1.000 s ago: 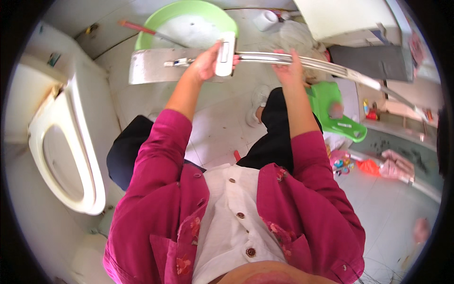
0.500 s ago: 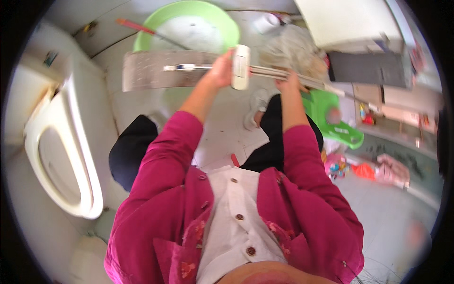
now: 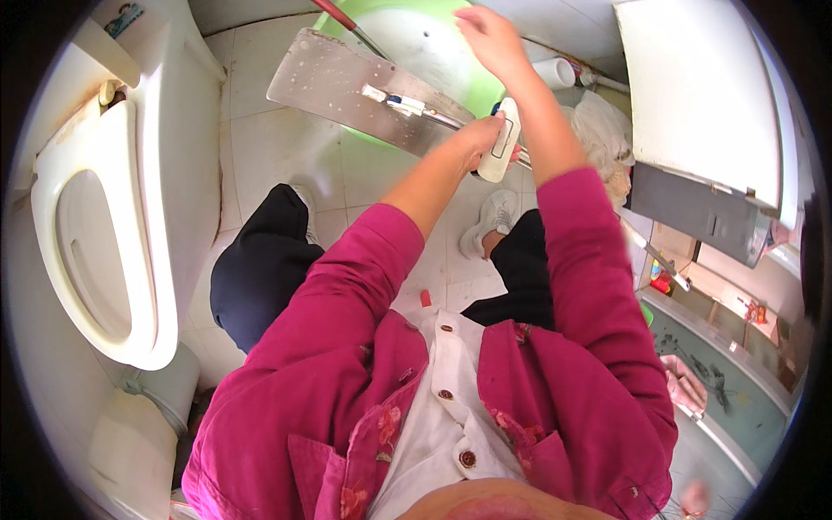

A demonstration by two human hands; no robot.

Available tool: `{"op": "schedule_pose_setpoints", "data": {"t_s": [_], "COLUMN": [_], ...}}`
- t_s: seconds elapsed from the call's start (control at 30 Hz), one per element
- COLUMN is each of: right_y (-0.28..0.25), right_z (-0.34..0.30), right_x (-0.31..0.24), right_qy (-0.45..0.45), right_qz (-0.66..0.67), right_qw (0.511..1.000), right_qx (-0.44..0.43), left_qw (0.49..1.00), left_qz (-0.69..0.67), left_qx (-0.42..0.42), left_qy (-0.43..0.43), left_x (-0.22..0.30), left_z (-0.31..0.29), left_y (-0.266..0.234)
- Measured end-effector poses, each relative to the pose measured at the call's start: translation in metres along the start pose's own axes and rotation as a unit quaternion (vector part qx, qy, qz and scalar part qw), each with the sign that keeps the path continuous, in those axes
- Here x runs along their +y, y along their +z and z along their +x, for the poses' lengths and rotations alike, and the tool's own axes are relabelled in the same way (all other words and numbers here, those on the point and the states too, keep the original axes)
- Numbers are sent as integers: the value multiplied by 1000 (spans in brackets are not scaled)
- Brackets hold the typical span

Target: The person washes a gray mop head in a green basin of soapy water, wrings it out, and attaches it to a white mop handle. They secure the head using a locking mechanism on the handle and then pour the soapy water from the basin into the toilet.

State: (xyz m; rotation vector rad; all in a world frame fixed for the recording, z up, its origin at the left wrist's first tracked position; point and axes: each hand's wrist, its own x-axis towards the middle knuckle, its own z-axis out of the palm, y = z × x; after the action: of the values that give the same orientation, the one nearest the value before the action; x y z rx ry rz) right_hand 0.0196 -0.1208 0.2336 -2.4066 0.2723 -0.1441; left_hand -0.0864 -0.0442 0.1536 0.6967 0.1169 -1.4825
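My left hand (image 3: 482,141) is closed around the metal rails beside an oblong white end piece (image 3: 500,147). The rails run alongside a long, flat grey-brown panel (image 3: 322,80) speckled with drops, like a bathroom shelf, tilted down to the right. A small white fitting (image 3: 400,103) sits at the rails' left part. My right hand (image 3: 492,41) is off the shelf, above the right side of a light green basin (image 3: 479,82), fingers apart and holding nothing. A red-handled rod (image 3: 351,24) leans into the basin. My right forearm hides the shelf's far right end.
At the left is a toilet with a white seat (image 3: 139,260). A white roll-shaped container (image 3: 555,74) and a clear plastic bag (image 3: 600,130) lie right of the basin. A white cabinet (image 3: 702,95) stands at the upper right. A small red item (image 3: 425,298) lies on the tiles.
My right hand has let go of the rails and moved up over the basin. My left hand still grips the shelf, whose left end is now higher. The view has shifted.
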Motion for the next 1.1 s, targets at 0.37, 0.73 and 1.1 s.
{"op": "schedule_pose_setpoints", "data": {"t_s": [0.37,0.73,1.1], "right_y": [175,104,-163], "right_z": [132,183,-39], "right_x": [-2,129,14], "right_qy": [-481,-461,-12], "right_qz": [-601,-774,-490], "right_qw": [588,395,805], "right_qx": [-250,-179,-334], "left_qw": [983,991,982], "left_qz": [-140,-108,-155], "left_qx": [-9,-84,-111], "left_qy": [121,0,10], "left_x": [24,2,9], "left_z": [-36,-7,-1], "left_y": [8,-4,-11]}}
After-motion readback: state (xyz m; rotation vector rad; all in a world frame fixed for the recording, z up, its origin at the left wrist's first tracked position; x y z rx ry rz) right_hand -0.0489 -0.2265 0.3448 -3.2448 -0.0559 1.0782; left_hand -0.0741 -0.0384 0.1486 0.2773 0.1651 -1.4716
